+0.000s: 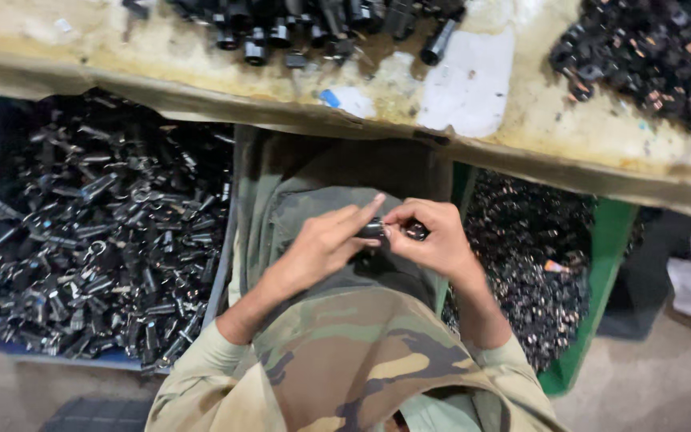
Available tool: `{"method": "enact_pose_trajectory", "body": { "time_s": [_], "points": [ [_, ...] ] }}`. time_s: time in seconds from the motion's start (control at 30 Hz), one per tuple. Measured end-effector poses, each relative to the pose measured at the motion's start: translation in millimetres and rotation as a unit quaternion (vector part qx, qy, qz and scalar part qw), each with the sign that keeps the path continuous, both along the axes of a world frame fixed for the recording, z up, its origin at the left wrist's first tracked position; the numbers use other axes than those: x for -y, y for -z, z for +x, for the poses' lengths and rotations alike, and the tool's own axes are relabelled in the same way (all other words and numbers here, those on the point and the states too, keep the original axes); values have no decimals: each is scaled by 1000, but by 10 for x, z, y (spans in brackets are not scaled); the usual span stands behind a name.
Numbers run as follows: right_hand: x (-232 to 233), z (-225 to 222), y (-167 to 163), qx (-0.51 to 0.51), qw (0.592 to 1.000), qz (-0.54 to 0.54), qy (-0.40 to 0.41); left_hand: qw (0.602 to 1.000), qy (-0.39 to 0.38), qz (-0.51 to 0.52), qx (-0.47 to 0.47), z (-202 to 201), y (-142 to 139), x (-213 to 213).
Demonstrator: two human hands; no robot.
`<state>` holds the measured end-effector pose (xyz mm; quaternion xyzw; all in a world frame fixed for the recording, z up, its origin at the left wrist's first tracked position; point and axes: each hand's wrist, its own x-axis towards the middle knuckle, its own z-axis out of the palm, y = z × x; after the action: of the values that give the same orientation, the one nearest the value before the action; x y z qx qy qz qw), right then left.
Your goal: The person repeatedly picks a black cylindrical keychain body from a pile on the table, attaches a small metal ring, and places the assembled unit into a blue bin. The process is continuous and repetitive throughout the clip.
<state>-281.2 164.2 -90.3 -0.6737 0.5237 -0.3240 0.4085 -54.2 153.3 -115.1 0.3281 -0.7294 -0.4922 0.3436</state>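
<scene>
Both my hands meet over my lap, below the table edge. My left hand (325, 244) has its fingers stretched out and pressed along a small black cylindrical part (374, 230). My right hand (433, 236) pinches the other end of that part, where a small dark piece (417, 232) shows between thumb and fingers. Most of the part is hidden by the fingers. My sleeves and lap are in camouflage and pale green cloth.
A blue bin (9, 348) at my left holds many black and shiny metal parts. A green bin (593, 280) at my right holds small dark pieces. The worn table (521, 120) above carries black cylinders (313, 28) and a dark pile (657, 56).
</scene>
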Motion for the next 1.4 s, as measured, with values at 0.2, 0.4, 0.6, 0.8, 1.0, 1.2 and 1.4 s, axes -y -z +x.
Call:
{"method": "enact_pose_trajectory", "body": {
  "time_s": [0.2,0.4,0.6,0.8,1.0,1.2,1.4],
  "points": [
    [-86,44,274,38,999,-18,-16,1000,18,-1,-4,130,26,-28],
    [-82,24,577,96,989,104,-31,999,11,49,-18,176,76,-54],
    [-109,99,728,428,794,378,210,865,-454,-95,189,622,-74,215],
    [-337,40,587,545,761,344,68,810,-489,-257,195,587,-261,462],
    [-318,73,711,428,804,395,119,810,-453,-227,295,342,-185,1405],
    [-519,-207,877,490,804,314,121,830,-437,-271,215,524,-408,1362],
    [-528,-216,888,454,821,318,135,868,-415,-265,-53,395,-713,1474]
  ]
}}
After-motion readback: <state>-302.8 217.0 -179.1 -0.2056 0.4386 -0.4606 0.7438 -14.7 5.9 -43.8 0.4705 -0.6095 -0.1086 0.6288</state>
